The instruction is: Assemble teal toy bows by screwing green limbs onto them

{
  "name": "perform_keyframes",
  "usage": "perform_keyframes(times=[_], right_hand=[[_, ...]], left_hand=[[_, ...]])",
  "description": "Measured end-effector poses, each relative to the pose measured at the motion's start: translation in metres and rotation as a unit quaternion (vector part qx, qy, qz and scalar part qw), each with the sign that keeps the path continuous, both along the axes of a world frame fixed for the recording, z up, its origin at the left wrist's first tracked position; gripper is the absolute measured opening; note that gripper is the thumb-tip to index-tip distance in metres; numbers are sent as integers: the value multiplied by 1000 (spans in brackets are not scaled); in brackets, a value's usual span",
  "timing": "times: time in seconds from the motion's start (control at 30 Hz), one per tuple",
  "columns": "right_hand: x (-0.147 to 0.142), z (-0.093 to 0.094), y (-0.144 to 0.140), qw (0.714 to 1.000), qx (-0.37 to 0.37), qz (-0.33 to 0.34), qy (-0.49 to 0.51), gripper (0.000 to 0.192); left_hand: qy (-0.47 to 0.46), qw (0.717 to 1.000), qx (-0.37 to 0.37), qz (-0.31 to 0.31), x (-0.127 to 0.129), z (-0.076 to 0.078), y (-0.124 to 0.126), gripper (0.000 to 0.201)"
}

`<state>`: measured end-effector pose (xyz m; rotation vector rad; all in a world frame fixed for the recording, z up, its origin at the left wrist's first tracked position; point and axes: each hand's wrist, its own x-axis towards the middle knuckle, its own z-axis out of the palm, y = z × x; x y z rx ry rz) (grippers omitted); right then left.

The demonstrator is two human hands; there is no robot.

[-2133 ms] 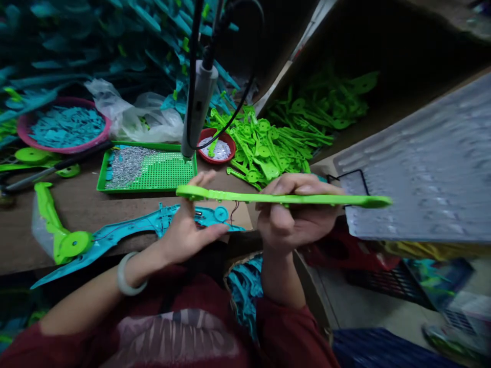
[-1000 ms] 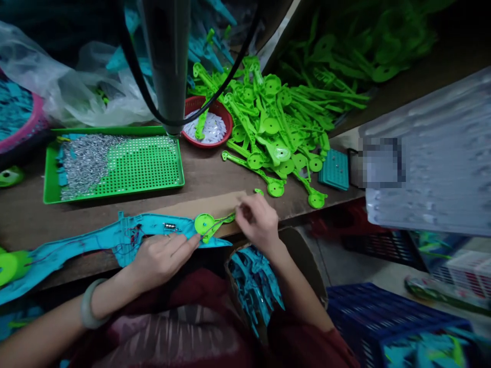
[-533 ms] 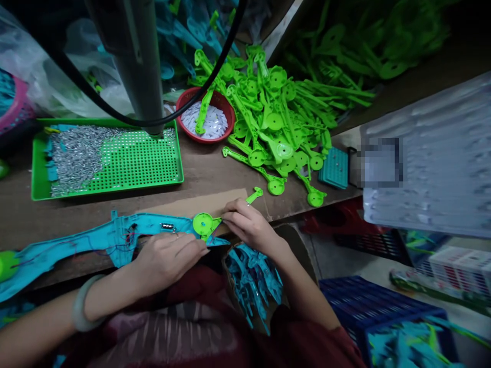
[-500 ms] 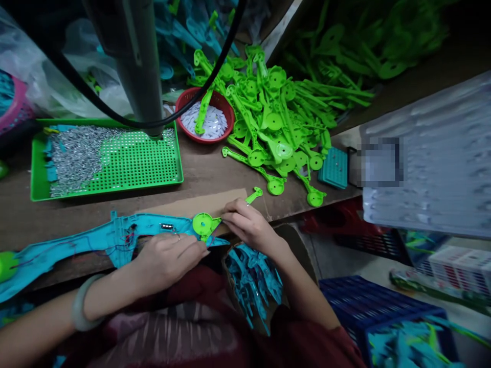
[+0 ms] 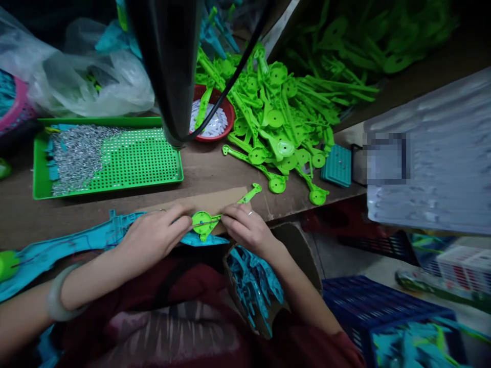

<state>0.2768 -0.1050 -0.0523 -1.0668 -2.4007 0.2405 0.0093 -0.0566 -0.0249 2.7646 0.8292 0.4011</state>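
Fitting was under way: left hand (image 5: 153, 236) and right hand (image 5: 245, 230) pinched the green arm piece (image 5: 209, 221) between their fingers, seating its disc onto the blue shell (image 5: 76, 241); pressing it flush likely remained.

Dark red top, pale bangle (image 5: 57, 301) on left wrist.

Dim overall, with soft light falling on the middle of the tabletop (image 5: 215, 168); the top edge and lower left sink into shadow. Wide-angle bending stretches the corners. The dark tool body (image 5: 169, 66) up close is blurred, and a pixelated patch (image 5: 385, 157) sits at right.
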Motion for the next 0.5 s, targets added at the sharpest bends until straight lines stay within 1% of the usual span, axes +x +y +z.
perform_keyframes(times=[0.07, 0.13, 0.2, 0.23, 0.3, 0.37, 0.43, 0.5], right_hand=[[2, 7, 5, 997, 26, 16, -66, 19], [4, 12, 11, 990, 68, 28, -122, 19], [4, 15, 17, 983, 103, 39, -148, 19], [4, 14, 20, 982, 106, 44, -148, 19], [-1, 13, 22, 989, 76, 38, -123, 16], [-7, 12, 20, 996, 12, 7, -82, 14], [-14, 12, 18, 997, -47, -35, -52, 17], [-18, 14, 15, 994, -82, -61, -44, 19]], left_hand=[[-9, 1000, 0, -24, -2, -5, -2, 21], [-6, 999, 8, -33, -5, -10, -6, 19], [3, 999, 13, -33, -6, -13, -10, 18], [8, 999, 18, -27, -7, -14, -11, 19], [14, 999, 30, -5, -5, -15, -12, 23], [13, 999, 44, 17, -2, -14, -12, 27], [8, 998, 52, 22, 0, -13, -10, 30], [5, 998, 53, 21, 2, -12, -9, 31]])
